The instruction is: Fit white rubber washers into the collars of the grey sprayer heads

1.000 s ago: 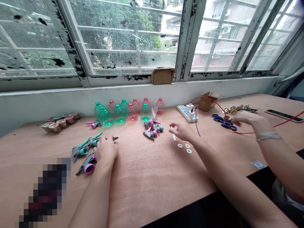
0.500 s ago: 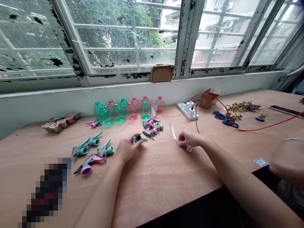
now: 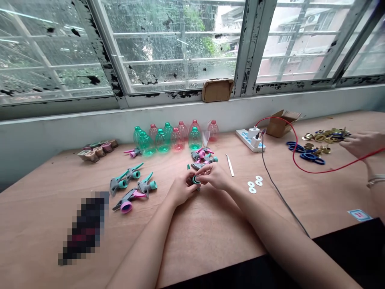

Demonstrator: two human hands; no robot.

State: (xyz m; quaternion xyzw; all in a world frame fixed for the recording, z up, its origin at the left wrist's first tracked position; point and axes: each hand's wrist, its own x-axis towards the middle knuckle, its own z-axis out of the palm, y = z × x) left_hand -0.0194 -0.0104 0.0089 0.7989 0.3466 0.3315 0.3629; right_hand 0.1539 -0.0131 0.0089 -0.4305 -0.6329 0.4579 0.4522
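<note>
My left hand (image 3: 181, 188) is closed around a spray trigger head (image 3: 195, 180), its teal collar facing up toward me. My right hand (image 3: 214, 175) pinches a small white washer (image 3: 197, 179) at the mouth of that collar; the fingers hide most of it. Several flat white washers (image 3: 252, 190) lie on the table to the right of my hands. Just beyond the hands is a small heap of grey, pink and teal trigger heads (image 3: 202, 156). More trigger heads (image 3: 126, 206) lie to the left.
Green and pink clear bottles (image 3: 163, 143) stand along the wall. White tweezers (image 3: 229, 165) lie near a power strip (image 3: 251, 140) with a red and a dark cable. A co-worker's hand (image 3: 362, 144) is beside brass parts (image 3: 326, 135) and blue-handled scissors (image 3: 311, 157) at the right.
My right hand has moved left from the washers to the trigger head in my left hand. The collar has turned toward me. The co-worker's hand now reaches the brass parts.
</note>
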